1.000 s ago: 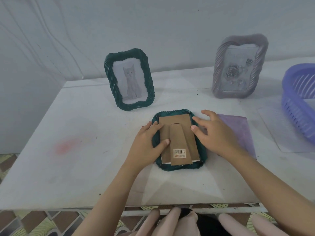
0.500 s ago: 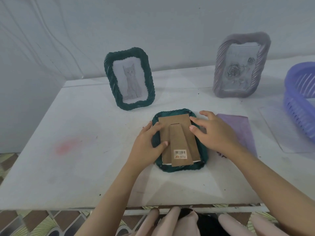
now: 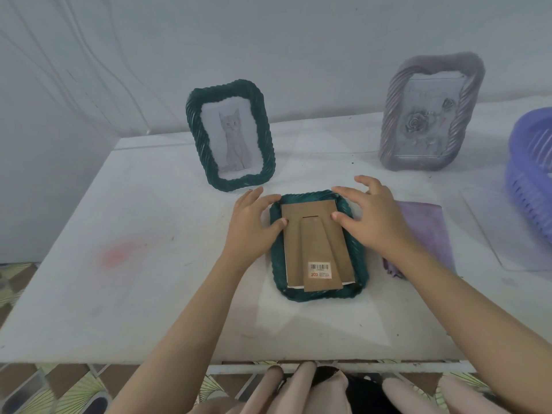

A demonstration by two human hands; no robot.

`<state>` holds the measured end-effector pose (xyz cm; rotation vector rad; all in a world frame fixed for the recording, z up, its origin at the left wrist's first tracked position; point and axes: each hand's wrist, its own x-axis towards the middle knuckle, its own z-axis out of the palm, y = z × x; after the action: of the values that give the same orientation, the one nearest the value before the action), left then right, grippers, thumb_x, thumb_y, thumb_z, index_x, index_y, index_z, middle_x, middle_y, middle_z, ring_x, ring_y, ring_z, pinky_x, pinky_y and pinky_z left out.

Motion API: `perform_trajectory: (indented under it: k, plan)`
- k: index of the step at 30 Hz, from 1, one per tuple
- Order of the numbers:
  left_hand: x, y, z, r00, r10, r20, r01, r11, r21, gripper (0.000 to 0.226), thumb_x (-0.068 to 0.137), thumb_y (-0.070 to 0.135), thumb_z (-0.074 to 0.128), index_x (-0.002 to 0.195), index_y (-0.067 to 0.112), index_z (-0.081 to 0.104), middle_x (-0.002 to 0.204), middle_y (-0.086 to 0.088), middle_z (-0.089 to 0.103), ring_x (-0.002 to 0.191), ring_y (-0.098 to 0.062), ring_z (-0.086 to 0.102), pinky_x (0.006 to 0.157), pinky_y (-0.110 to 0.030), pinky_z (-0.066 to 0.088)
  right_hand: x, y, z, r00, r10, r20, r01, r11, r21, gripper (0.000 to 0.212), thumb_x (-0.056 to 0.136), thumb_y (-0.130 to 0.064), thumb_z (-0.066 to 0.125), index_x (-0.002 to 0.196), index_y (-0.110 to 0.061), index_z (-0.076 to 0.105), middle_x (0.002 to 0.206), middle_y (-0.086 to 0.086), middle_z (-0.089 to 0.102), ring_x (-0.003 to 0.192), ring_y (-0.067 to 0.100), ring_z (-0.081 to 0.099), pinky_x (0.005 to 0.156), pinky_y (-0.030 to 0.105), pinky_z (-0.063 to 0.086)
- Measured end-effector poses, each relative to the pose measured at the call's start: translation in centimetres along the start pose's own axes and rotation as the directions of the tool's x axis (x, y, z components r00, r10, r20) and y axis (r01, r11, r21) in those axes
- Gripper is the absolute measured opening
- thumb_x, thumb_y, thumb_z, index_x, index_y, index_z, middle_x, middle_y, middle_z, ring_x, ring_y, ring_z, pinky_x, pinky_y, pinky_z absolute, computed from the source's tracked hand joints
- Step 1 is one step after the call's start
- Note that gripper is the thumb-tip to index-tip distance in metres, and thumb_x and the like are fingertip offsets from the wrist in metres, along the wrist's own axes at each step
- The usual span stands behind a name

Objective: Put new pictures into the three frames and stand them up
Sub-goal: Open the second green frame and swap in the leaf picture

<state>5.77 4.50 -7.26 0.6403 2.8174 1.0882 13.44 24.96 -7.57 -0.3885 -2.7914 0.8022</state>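
Both hands have slid up toward the far end of the face-down green frame (image 3: 318, 245) since a second ago. It lies flat on the white tabletop (image 3: 149, 264), its brown cardboard backing (image 3: 316, 243) and barcode sticker (image 3: 320, 269) facing up. Left hand (image 3: 249, 225) rests open on the frame's left rim, thumb on the backing's edge. Right hand (image 3: 373, 218) lies open on the upper right corner, thumb touching the backing, gripping nothing. Behind stand a green frame with a cat picture (image 3: 230, 135) and a lilac frame with a rose picture (image 3: 430, 113). A purple cloth (image 3: 427, 231) lies just beside the right wrist; a purple basket (image 3: 531, 174) sits at far right.
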Motion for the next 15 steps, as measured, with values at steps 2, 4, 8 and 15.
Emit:
perform_trajectory:
  k: [2,4,8,15]
  plan:
    - [0.3,-0.1,-0.1,0.999,0.007,0.046,-0.008,1.0,0.021,0.048,0.083,0.023,0.065,0.129,0.025,0.052,0.149,-0.006,0.032,0.14,-0.021,0.018,0.111,-0.029,0.013,0.1,0.1,0.1,1.0,-0.003,0.005,0.003,1.0,0.004,0.047,0.082,-0.035,0.064,0.128,-0.035,0.052,0.144,0.007,0.032,0.128,0.025,0.031,0.102,0.033,0.029]
    - [0.4,-0.1,-0.3,0.997,0.007,0.079,-0.009,1.0,0.028,0.049,0.084,0.023,0.064,0.13,0.027,0.051,0.151,-0.008,0.028,0.141,-0.021,0.016,0.112,-0.03,0.012,0.1,0.2,0.1,1.0,-0.003,0.012,0.003,1.0,0.002,0.047,0.082,-0.036,0.064,0.128,-0.035,0.052,0.145,0.006,0.031,0.13,0.025,0.029,0.104,0.034,0.027]
    - [0.8,-0.1,-0.4,0.994,-0.002,0.107,-0.001,1.0,0.026,0.048,0.082,0.023,0.066,0.128,0.03,0.052,0.152,-0.008,0.026,0.141,-0.02,0.013,0.112,-0.031,0.011,0.2,0.4,0.2,1.0,0.003,0.019,-0.004,1.0,0.013,0.046,0.082,-0.036,0.064,0.127,-0.031,0.054,0.146,0.007,0.031,0.133,0.026,0.028,0.106,0.034,0.025]
    - [1.2,-0.1,-0.3,0.994,-0.038,0.102,0.045,0.997,-0.061,0.045,0.077,0.018,0.07,0.119,0.031,0.057,0.151,-0.008,0.027,0.141,-0.018,0.013,0.111,-0.032,0.012,0.5,0.4,0.3,1.0,0.008,0.03,-0.009,0.999,0.047,0.045,0.081,-0.033,0.066,0.125,-0.032,0.056,0.146,0.005,0.032,0.133,0.024,0.028,0.106,0.032,0.023]
